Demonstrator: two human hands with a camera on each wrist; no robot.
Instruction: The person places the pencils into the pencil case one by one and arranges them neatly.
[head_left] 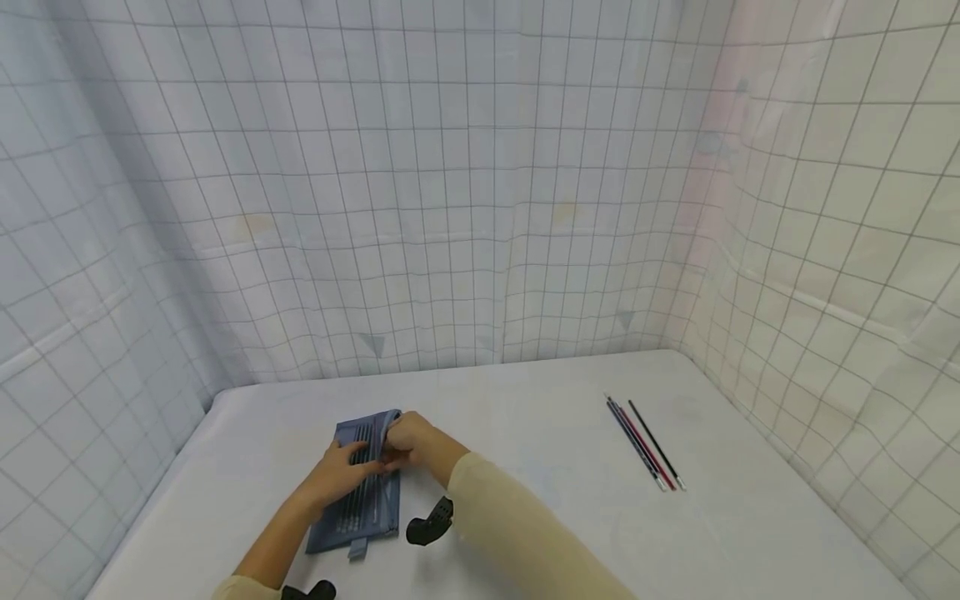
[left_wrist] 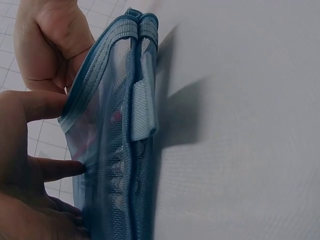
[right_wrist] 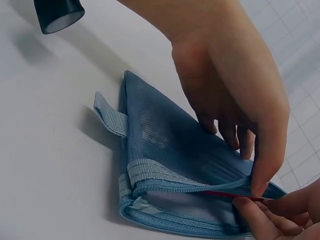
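Note:
A blue mesh zip pencil case (head_left: 386,504) lies at the left of the table, its zipped side gaping. Several slim dark items show through its mesh in the head view. My left hand (head_left: 337,477) holds the case, thumb at the zip edge and other fingers spread on the mesh. From the right side, my right hand (head_left: 411,437) reaches to the opening. In the right wrist view its fingers (right_wrist: 257,220) pinch a thin red pencil (right_wrist: 220,194) that lies partly within the opening; its far end is hidden.
Several pencils (head_left: 637,442), dark blue, red and black, lie side by side at the right of the white table (head_left: 517,417). Gridded white curtains (head_left: 465,208) hang behind and at both sides. A fabric tab (head_left: 357,549) sticks out from the case's near end.

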